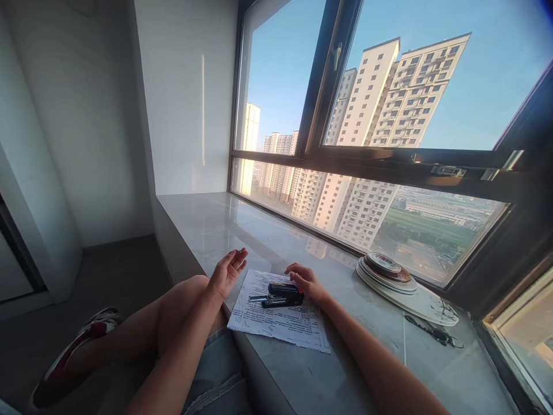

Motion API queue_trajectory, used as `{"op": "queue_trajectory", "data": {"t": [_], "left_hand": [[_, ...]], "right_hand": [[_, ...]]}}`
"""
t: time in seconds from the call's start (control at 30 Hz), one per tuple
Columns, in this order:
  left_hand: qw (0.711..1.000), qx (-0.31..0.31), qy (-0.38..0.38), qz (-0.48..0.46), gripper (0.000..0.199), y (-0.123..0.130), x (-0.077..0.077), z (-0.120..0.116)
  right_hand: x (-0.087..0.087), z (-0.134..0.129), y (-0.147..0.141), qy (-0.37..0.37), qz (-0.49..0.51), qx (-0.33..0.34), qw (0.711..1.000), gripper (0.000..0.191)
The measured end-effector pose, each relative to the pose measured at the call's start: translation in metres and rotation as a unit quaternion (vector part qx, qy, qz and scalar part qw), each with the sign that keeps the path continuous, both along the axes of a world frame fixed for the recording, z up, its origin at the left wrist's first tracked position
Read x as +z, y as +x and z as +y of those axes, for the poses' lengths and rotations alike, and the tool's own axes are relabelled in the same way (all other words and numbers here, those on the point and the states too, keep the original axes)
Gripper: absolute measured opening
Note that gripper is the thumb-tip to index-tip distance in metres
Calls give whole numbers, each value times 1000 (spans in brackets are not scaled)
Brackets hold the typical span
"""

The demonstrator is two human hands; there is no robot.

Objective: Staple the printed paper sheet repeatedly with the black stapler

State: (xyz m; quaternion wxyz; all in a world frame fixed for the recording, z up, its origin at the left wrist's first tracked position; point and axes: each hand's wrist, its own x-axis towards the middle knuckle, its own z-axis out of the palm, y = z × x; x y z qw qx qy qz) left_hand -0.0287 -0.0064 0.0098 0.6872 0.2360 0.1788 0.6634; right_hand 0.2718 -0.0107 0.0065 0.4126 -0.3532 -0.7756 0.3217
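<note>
And here, L hand (223, 278) is seen raised off the near-left edge of the printed sheet (276, 327), fingers loosely bent and fairly narrow; whether anything tiny is pinched btwn the tips can't be told. R hand (310, 286) is laid at the right end of the black stapler (283, 294), fingers curled round its far corner; contact is likely, but a firm grip can't be confirmed. The stapler is set on the sheet, btwn both sets of fingers, w/ its slim metal part (258, 298) pointed twd the L side. For good handling, the body is best steadied low by R fingers, w/ no squeeze on the top arm, so nothing's snapped shut. The metal part is best approached by L fingertips from the side, in line w/ its length, w/ a light pinch; if it's sprung, a quick release could be risky. L fingertips should be held clear of any gap btwn the arms. The sheet, under R fingers' side, is best left flat & unrucked; a creased edge could be dragged along.
</note>
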Motion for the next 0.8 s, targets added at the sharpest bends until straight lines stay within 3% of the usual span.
{"op": "queue_trajectory", "data": {"t": [0.43,0.67,0.8], "left_hand": [[1000,14,18,18,11,3,2,-4],[982,-10,79,171,38,8,8,-16],[940,23,144,309,36,14,6,-20]], "right_hand": [[0,0,-1,2,-3,-3,1000,42],[0,0,0,1,-9,-1,1000,42],[1,0,1,2,-15,-2,1000,42]]}}
